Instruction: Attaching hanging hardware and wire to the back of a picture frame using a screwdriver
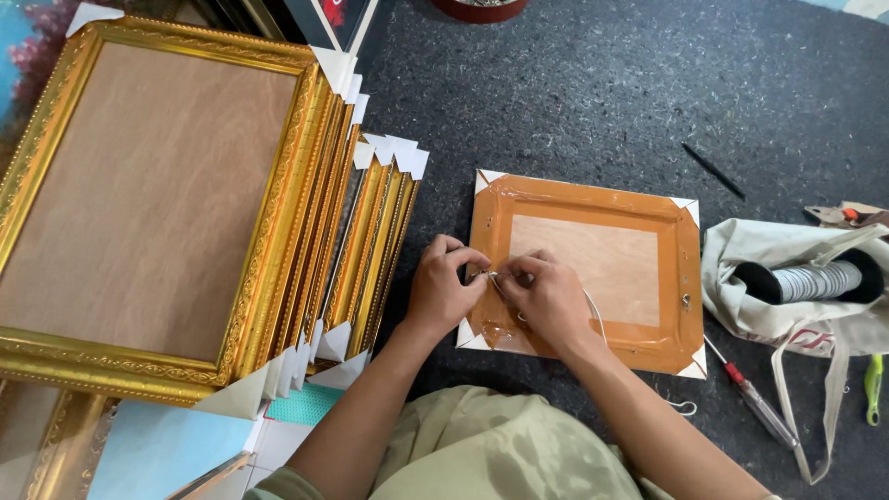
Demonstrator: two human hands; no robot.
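A small picture frame (639, 208) lies face down on the grey felt, its back sealed with brown tape and its corners capped in white card. My left hand (441, 287) and my right hand (548, 298) meet at the frame's left edge, both pinching a thin silver wire (595, 310) around a small metal fitting. The wire curves away to the right across the backing board. A second metal fitting (686, 299) sits on the frame's right edge.
A stack of gold ornate frames (278, 222) with white corner guards fills the left. A red-handled screwdriver (755, 396) lies right of the small frame. A cloth bag (741, 255) holds a wire spool (815, 281). A black pen (713, 170) lies farther back.
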